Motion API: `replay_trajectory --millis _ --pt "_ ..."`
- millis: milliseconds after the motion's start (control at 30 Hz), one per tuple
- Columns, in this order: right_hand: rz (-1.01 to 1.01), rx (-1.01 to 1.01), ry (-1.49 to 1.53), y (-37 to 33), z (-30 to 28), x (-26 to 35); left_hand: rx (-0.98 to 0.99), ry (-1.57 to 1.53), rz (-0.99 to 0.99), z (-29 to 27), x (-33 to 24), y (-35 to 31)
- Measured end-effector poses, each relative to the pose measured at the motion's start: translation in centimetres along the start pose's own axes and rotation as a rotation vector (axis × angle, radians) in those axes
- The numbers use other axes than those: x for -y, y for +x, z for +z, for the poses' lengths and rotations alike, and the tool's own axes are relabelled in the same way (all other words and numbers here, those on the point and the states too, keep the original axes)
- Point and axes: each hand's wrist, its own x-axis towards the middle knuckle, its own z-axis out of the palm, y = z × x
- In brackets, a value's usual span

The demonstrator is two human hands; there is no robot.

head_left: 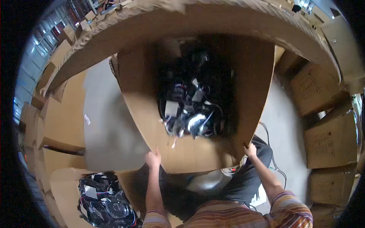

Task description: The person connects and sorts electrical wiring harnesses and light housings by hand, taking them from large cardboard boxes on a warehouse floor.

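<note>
A large open cardboard box point(186, 152) stands before me, its near edge close to my lap and its far flap raised. Deep in it lie black plastic units point(178, 91) with wires, white connectors and a shiny rounded lens-like part; they look like vehicle lamps, but shadow and blur hide details. My left hand point(153, 159) grips the box's near left edge, thumb up on the inside of the cardboard. At the near right edge, my right hand point(251, 150) is closed on the cardboard as well.
To my lower left, another open box point(62, 190) holds similar black wired units point(110, 201). Stacked cardboard boxes point(330, 140) line the right side, and more cardboard point(64, 129) stands along the left. A dark cable point(268, 140) runs over the grey floor point(291, 152) by my right leg.
</note>
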Motion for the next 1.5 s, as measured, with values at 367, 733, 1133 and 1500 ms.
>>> replay_trajectory --millis 367,733,1133,1500 --pt "-0.032 0.276 -0.039 -4.4 1.5 -5.3 0.021 -0.134 0.088 4.3 5.3 -6.9" --pt "-0.837 -0.495 0.918 3.0 -26.7 14.1 -0.536 -0.88 0.811 -18.8 -6.4 6.8" --pt "-0.784 -0.617 0.949 6.3 -31.7 18.8 -0.357 -1.546 0.572 -23.0 -12.9 11.3" --pt "-0.663 -0.777 0.525 8.2 -30.2 19.6 -0.751 0.229 0.846 -25.3 -16.1 11.1"
